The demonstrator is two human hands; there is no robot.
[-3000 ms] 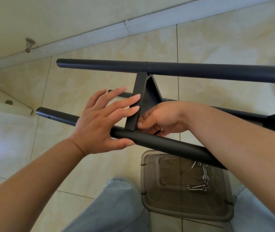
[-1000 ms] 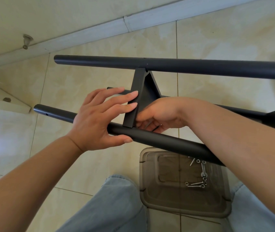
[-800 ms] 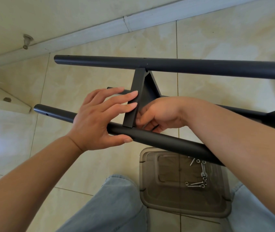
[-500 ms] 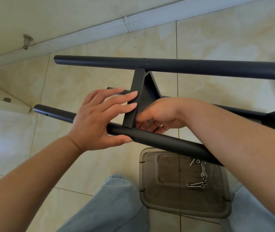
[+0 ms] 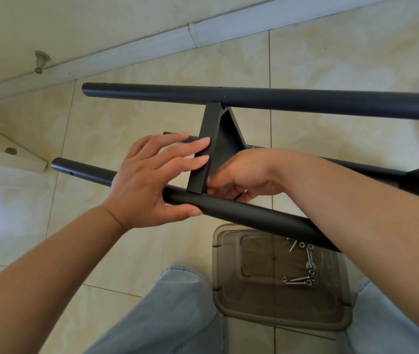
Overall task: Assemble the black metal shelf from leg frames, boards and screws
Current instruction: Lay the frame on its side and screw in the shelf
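Note:
The black shelf frame lies on its side over the tiled floor. A near leg tube (image 5: 254, 213) and a far leg tube (image 5: 305, 99) run left to right, joined by a black board (image 5: 218, 139) seen edge-on. My left hand (image 5: 147, 180) presses straight fingers against the board's left face, with its thumb along the near tube. My right hand (image 5: 246, 172) is curled behind the board where it meets the near tube and pinches a thin black tool (image 5: 239, 196); the tool's tip and the screw there are hidden.
A translucent brown tray (image 5: 229, 302) on the floor under the near tube holds several silver screws (image 5: 303, 279). My knees in jeans (image 5: 172, 315) flank it. A lower frame tube (image 5: 356, 166) passes behind my right wrist. The wall's baseboard (image 5: 126, 51) runs beyond the frame.
My right hand's fingers have shifted slightly at the board and tube joint. My left hand and the frame have stayed where they were.

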